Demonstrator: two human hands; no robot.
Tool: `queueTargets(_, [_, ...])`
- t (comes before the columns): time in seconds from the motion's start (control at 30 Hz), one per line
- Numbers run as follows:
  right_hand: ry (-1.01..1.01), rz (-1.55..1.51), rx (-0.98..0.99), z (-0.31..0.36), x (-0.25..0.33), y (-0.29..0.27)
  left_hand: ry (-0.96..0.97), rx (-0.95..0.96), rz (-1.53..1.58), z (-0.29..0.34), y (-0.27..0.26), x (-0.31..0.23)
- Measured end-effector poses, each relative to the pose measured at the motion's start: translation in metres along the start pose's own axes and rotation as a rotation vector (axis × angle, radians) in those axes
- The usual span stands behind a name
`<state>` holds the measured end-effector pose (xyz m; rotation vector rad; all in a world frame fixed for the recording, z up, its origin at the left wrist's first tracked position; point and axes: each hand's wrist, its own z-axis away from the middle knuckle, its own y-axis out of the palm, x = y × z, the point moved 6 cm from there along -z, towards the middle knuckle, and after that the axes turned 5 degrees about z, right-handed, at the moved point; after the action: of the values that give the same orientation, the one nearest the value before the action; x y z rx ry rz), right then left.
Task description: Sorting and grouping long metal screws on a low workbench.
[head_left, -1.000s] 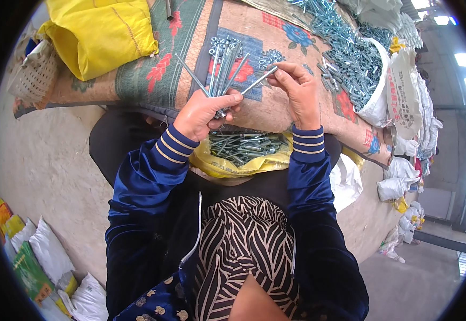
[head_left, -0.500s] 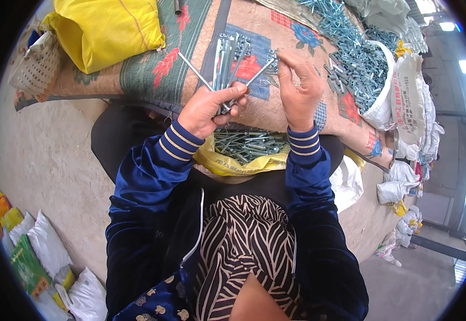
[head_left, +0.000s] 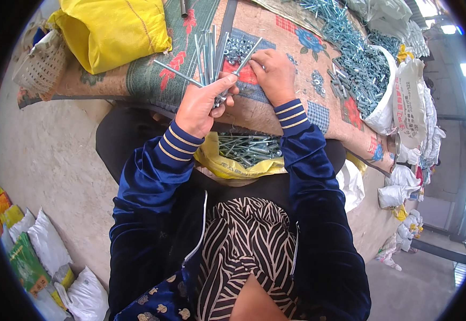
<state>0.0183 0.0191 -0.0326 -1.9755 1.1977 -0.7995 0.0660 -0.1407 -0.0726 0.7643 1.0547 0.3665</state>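
Observation:
My left hand [head_left: 203, 104] is closed round a fanned bundle of long silver bolts [head_left: 207, 60], their shanks pointing away from me and two splayed out to the sides. Just right of the bundle, my right hand [head_left: 273, 76] rests low over the patterned cloth [head_left: 291, 91]. Its fingers are curled and pressed together; whatever they hold is hidden. Beyond the bolts lies a small pile of metal nuts [head_left: 237, 49], close to my right fingertips. Between my knees, an open yellow bag [head_left: 211, 160] contains more long bolts [head_left: 251, 148].
A full yellow sack [head_left: 110, 35] stands at the far left beside a white perforated basket [head_left: 41, 64]. At the far right, loose bolts and metal sleeves [head_left: 358, 72] spill from a white sack [head_left: 385, 101]. Stuffed bags [head_left: 48, 241] lie on the floor at left.
My right hand has come down and left from the tip of the right-hand splayed bolt to the cloth near the nuts. My left hand keeps the bundle, shifted slightly left.

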Motion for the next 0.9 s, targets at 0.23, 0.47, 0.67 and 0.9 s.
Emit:
queueTargets(0.23, [0.592,-0.777,0.072,0.022,-0.049,-0.02,-0.117,0.056,-0.111,0.004,0.008,0.007])
queueTargets(0.47, [0.444,-0.83,0.161,0.024,-0.038,-0.053,-0.258,0.129,-0.082,0.004,0.013,0.021])
queueTargets(0.67, [-0.176,-0.072,-0.053,0.015,0.001,-0.086,-0.311,0.136,-0.078,0.005,0.015,0.023])
queueTargets(0.9, [0.699,-1.171,0.142,0.034,-0.037,-0.057,-0.232,0.192,-0.175,0.003,0.016,0.023])
